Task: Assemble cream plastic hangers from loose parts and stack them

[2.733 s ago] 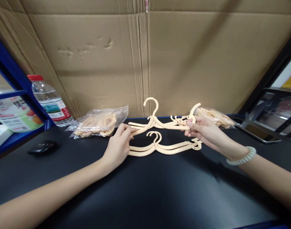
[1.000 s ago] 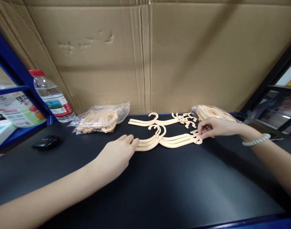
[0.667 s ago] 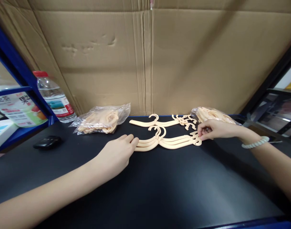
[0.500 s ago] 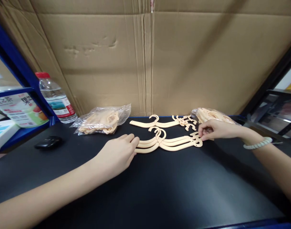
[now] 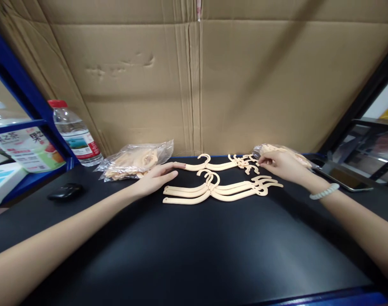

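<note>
My left hand, grip spread, touches the far hanger at its nine o'clock end; right hand seemingly pinches its three o'clock end.

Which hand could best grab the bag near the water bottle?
Probably left: the left hand lies right beside that bag; the right hand is far across, at the far hanger's clip end.

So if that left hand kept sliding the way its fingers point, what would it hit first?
The left hand points right along the black table. First in its line is the left end of the far hanger, which it looks close to touching, though the gap is unclear.
</note>
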`<move>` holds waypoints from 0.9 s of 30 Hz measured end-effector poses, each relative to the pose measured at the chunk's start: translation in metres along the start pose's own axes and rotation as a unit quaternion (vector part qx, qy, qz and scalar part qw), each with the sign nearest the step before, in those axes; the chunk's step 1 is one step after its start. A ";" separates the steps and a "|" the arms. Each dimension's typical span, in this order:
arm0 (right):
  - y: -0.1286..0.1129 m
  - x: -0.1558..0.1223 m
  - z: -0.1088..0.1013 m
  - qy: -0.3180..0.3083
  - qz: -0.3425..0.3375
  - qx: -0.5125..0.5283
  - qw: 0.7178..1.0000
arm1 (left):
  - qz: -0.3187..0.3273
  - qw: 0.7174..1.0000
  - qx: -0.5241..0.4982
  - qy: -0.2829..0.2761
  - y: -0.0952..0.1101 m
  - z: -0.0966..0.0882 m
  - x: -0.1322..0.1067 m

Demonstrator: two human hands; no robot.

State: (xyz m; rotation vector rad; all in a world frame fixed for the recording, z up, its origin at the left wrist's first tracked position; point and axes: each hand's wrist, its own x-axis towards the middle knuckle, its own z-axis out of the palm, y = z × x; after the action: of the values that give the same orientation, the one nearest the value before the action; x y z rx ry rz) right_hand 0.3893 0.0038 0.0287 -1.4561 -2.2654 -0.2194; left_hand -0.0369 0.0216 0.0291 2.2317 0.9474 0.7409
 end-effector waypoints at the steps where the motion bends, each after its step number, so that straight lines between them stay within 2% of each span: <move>1: 0.000 0.000 0.003 0.003 -0.007 -0.012 1.000 | 0.007 1.000 0.014 0.002 -0.004 0.000 0.001; 7: -0.003 0.004 0.017 0.026 -0.087 -0.061 0.994 | 0.031 0.992 0.120 0.003 -0.023 0.003 0.006; 11: -0.006 0.005 0.022 0.001 -0.135 -0.044 0.990 | 0.033 0.990 0.136 -0.010 -0.027 0.005 0.006; 20: 0.001 0.005 0.034 -0.053 -0.132 -0.036 0.989 | 0.038 0.989 0.141 -0.020 -0.026 0.006 0.006; 27: -0.001 0.006 0.034 -0.040 -0.124 -0.062 0.989 | 0.036 0.989 0.145 -0.001 -0.026 0.006 0.006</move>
State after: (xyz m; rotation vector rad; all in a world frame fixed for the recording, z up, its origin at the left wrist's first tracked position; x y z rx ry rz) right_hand 0.3774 0.0201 0.0013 -1.2570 -2.5388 -0.3899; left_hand -0.0400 0.0392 0.0087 2.5292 1.0332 0.6679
